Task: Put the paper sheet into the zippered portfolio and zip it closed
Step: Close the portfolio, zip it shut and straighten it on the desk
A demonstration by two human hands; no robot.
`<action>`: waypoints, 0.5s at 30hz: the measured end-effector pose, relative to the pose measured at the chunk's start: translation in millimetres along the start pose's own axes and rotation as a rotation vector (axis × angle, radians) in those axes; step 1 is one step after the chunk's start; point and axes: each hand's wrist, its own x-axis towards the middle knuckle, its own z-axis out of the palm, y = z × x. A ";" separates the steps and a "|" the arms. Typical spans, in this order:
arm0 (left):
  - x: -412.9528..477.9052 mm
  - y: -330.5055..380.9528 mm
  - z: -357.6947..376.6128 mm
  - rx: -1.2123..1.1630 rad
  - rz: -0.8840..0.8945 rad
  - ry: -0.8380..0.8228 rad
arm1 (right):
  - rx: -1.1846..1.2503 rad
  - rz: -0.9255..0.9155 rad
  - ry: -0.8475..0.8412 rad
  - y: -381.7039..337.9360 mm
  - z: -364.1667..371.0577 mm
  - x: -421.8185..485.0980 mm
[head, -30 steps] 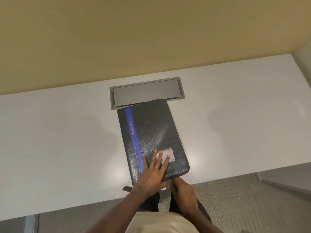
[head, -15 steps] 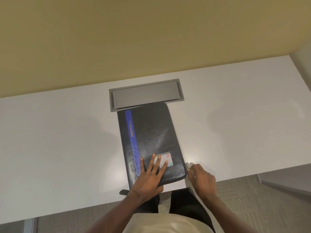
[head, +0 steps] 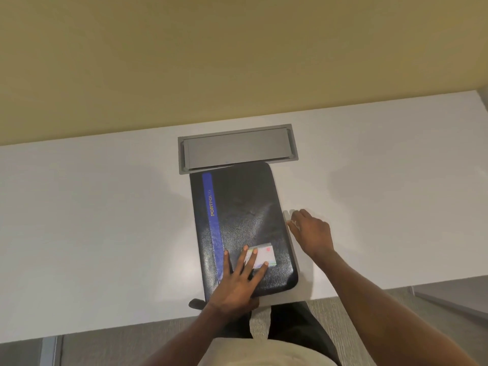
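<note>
A black zippered portfolio (head: 245, 207) with a blue stripe lies closed on the white desk (head: 105, 233), its long side running away from me. My left hand (head: 237, 283) presses flat on its near end, fingers spread, partly covering a small light label (head: 265, 256). My right hand (head: 313, 233) is at the middle of the portfolio's right edge. Its fingertips are pinched together there on what looks like the zipper pull (head: 292, 222). No paper sheet shows anywhere.
A grey cable hatch (head: 237, 149) is set into the desk just beyond the portfolio's far end. A yellow wall rises behind the desk. A small black tab (head: 196, 303) sticks out near the front desk edge. Grey carpet lies below.
My right hand has travelled from the portfolio's near edge, round the near right corner and up its right side. My left hand has stayed pressed on the cover.
</note>
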 end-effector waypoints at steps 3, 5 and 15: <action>-3.2 0.2 -1.0 0.000 0.004 0.014 | -0.002 -0.009 0.018 -4.2 -7.1 25.8; -6.5 -1.8 -3.6 -0.001 0.002 0.012 | 0.012 -0.004 0.024 -7.8 -11.1 42.8; 11.8 -30.1 -41.3 -0.176 -0.165 0.231 | 0.152 0.008 -0.035 -9.3 -15.1 60.6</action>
